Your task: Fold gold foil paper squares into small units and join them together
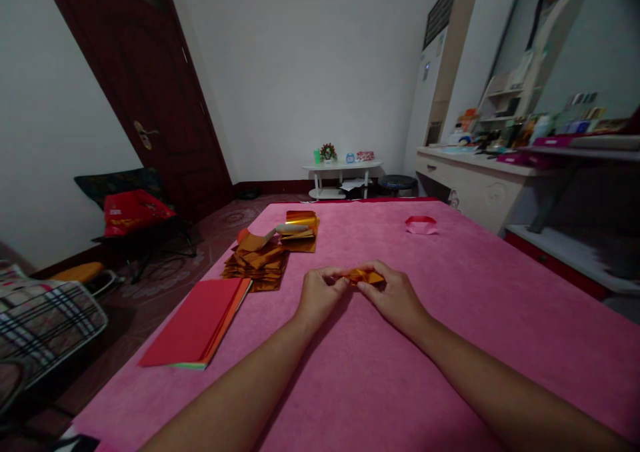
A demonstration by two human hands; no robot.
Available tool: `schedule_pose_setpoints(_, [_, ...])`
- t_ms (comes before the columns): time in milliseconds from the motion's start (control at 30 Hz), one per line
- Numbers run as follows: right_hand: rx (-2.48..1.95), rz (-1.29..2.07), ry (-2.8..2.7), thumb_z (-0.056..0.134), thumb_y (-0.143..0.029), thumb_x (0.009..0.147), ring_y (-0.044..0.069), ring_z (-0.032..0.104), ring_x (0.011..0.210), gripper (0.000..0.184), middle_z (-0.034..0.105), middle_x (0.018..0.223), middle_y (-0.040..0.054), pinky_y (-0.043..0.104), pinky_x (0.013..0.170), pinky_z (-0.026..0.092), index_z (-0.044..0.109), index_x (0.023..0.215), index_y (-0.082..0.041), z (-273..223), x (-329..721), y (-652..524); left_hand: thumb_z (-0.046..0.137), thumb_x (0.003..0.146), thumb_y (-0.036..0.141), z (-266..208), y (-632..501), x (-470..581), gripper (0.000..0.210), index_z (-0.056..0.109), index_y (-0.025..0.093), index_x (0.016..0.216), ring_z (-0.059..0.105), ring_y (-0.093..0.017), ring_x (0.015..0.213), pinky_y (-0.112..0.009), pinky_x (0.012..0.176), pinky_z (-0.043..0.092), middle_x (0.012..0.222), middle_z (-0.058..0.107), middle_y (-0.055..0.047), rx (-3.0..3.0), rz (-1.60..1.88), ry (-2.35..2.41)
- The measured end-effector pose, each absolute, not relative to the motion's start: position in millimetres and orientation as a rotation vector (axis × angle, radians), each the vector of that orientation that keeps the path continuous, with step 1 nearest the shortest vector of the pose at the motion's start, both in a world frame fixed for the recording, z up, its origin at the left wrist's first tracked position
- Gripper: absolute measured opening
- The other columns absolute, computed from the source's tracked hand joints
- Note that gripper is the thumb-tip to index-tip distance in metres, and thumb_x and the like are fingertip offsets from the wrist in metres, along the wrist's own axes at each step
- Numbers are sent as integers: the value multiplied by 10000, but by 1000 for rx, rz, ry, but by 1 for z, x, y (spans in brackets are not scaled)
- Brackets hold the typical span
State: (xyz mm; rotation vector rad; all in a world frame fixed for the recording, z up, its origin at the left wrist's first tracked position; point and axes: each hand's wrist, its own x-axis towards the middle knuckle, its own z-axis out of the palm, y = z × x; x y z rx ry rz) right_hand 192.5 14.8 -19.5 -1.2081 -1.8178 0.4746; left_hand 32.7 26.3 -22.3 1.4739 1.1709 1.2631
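Both hands meet over the middle of the pink cloth (380,372), holding a piece of folded gold paper (367,277) between them. My left hand (323,292) pinches its left end between thumb and fingers. On the other end, my right hand (395,292) has its thumb in front and its fingers behind. The paper is partly covered by the fingers, so its full shape is hidden. Left of my hands lies a thick stack of gold paper sheets (257,269), creased and uneven. Behind it are smoother gold sheets (300,244) with a pale-handled tool lying on top.
Coloured paper sheets (197,322), red on top, lie at the left edge. A red and pink band (421,225) sits at the far right. Beyond are a white side table (343,166), a dressing table (470,179) and a chair with a red bag (136,212).
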Motion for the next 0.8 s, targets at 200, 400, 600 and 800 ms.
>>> schedule_pose_setpoints(200, [-1373,181,-1876,611,-297,758,173,617,804,224,656,917,19,279,714,449,602,972,-231,-16,192,12,606,704,221,-26,26,32,163,720,133,779,585,-123,559,-206,516,423,675,693,-46,1620,1294,1291])
schedule_pose_setpoints(400, [-1499,3,-1981,561,-358,804,167,608,772,161,641,905,20,257,637,394,629,894,-242,-13,193,9,579,719,209,-26,22,32,160,717,159,784,582,-113,554,-199,521,420,663,687,-28,1722,1298,1339])
schedule_pose_setpoints(600, [-1620,119,-1925,491,-275,812,146,587,624,176,649,676,3,237,557,339,660,792,-232,-21,206,22,550,751,217,-28,24,31,169,700,162,807,613,-122,617,-206,568,440,709,693,-30,1797,1308,1384])
schedule_pose_setpoints(800, [-1568,53,-1924,491,-246,755,123,527,536,169,586,564,-8,231,527,295,607,639,-206,-19,205,19,520,809,357,-18,20,25,245,632,198,958,623,-159,689,-239,605,403,748,685,-28,2051,1066,1781])
